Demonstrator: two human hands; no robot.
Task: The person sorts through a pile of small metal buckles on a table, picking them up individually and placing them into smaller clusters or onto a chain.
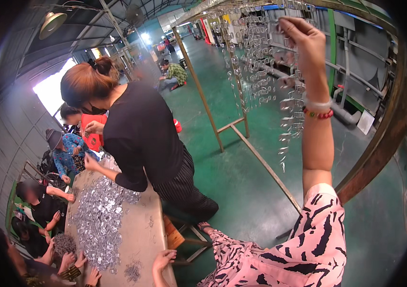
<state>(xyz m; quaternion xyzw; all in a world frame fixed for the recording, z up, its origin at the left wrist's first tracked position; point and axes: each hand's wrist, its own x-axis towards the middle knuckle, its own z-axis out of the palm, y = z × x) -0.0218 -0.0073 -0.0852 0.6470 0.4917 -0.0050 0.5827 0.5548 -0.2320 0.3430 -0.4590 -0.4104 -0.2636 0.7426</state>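
I find my right hand (303, 40) raised to the top rail of the metal rack (241, 126), fingers pinched on a strand of small metal clips (289, 115); held high, the strand hangs straight among its neighbours. My left hand (162, 260) lies open and empty far below the rack, on the surface (141, 234) edge. Loose clips (98, 222) heap there within workers' reach.
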